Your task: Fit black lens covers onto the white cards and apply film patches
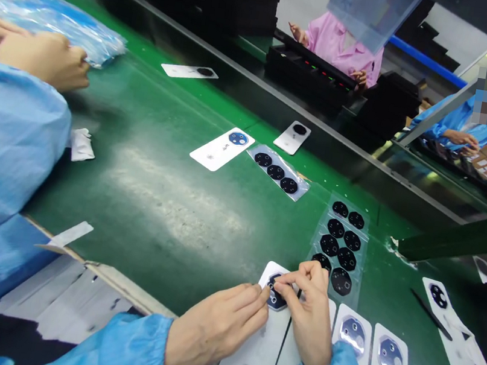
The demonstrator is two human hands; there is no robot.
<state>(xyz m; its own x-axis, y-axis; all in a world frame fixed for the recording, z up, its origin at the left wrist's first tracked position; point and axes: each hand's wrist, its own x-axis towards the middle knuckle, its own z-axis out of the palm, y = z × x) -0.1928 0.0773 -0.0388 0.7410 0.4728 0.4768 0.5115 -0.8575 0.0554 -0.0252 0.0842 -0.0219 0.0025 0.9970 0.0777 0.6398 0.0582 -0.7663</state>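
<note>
In the head view a white phone-shaped panel [246, 347] lies on the bench with a black round sticker [275, 299] with holes at its top end. My right hand [309, 320] is closed, thumb and forefinger pinching at the sticker's upper right edge. My left hand [219, 325] is closed at the sticker's left edge, its fingertips touching it; its thumb is hidden. More white panels [352, 339] lie side by side to the right, partly under my right hand and sleeve. Beyond my hands lies a clear sheet of black round stickers [346, 259].
A small strip of three stickers [275, 172] and loose white panels [223, 149] lie farther back. Black tweezers [432, 314] are at the right, near a green post [459, 236]. A co-worker's blue sleeve [1, 152] and plastic bags [61, 21] occupy the left. Others sit beyond the rail.
</note>
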